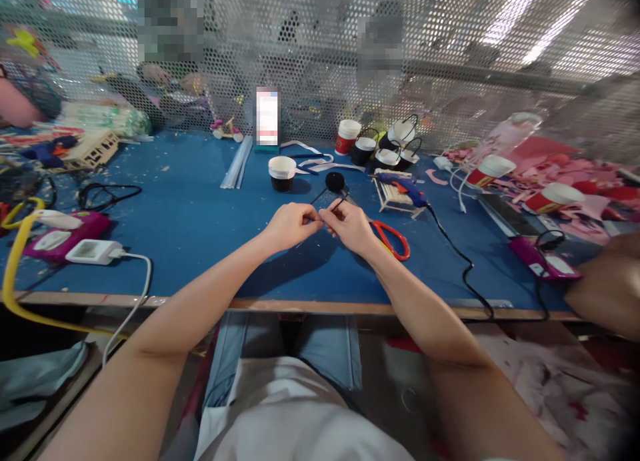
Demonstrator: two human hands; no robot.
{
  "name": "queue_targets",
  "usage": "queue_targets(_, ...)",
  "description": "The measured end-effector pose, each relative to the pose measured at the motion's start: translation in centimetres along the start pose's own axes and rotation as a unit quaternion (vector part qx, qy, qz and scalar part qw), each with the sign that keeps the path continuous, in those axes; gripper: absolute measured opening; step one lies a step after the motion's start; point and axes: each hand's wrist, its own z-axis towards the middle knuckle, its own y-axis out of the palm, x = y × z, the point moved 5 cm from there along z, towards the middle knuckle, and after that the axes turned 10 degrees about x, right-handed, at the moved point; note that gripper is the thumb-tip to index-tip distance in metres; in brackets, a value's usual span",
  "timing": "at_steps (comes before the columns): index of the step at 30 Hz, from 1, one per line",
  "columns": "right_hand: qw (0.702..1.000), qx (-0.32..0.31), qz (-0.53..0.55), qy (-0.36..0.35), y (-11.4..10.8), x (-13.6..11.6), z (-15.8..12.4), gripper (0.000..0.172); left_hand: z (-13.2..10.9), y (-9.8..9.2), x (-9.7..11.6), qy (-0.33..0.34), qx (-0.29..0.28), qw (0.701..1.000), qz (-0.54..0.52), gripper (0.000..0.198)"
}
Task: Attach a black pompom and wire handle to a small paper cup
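With closed fingertips, your left hand (pixel 294 225) and right hand (pixel 349 226) pinch the thin black strip (pixel 319 196), visible just beyond them. Expect it light, probably flexible; hold it near the fingertips.

I take this for a craft workshop, one where small things are put together by hand. On the blue counter (pixel 200 248) I can see one glue gun (pixel 413 193) on a little wooden rack and another glue gun (pixel 47 152) far left, plus red-handled scissors (pixel 400 244). Paper cups, some plain red and white (pixel 346 141), some dark with thin handles (pixel 364 153), stand near a heap of pink scraps (pixel 555 164). Purple power strips (pixel 545 260) sit at both sides. A perforated metal screen (pixel 310 81) runs behind, with blurred people beyond it.
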Motion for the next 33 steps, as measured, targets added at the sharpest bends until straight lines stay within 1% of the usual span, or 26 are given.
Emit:
queue_targets(5, 0.998, 0.041, -0.036, -0.012, -0.2, -0.1, 0.1, 0.034, -0.1, -0.1, 0.3, 0.028, 0.022, 0.998, 0.043, 0.015)
queue_targets(9, 0.997, 0.06, -0.055, -0.016, -0.4, 0.0, 0.1, 0.037, -0.2, 0.1, 0.5, 0.033, 0.021, 0.998, 0.043, 0.014)
queue_targets(11, 0.997, 0.056, -0.05, -0.006, -0.3, 0.1, 0.1, 0.038, -0.1, 0.2, 0.4, 0.024, 0.017, 0.999, 0.03, 0.014)
queue_targets(16, 1.0, -0.009, 0.023, 0.0, 0.2, -0.2, 0.0, 0.034, 0.1, 0.6, -0.5, -0.013, -0.008, 0.999, -0.043, 0.019)
queue_targets(20, 1.0, 0.005, 0.016, 0.01, 0.1, -0.1, 0.1, 0.036, 0.2, 0.5, -0.9, -0.031, -0.025, 0.997, -0.073, 0.02)
queue_targets(24, 1.0, 0.017, 0.001, 0.021, -0.1, 0.1, 0.2, 0.038, 0.2, 0.2, -0.7, -0.033, -0.053, 0.993, -0.099, 0.02)
queue_targets(27, 1.0, 0.019, -0.008, 0.019, -0.2, 0.2, 0.2, 0.037, 0.2, 0.0, -0.5, -0.019, -0.051, 0.995, -0.079, 0.019)
queue_targets(33, 0.998, 0.028, -0.052, -0.005, -0.3, 0.2, 0.3, 0.037, 0.2, -0.3, -0.2, 0.003, -0.006, 1.0, 0.01, 0.016)
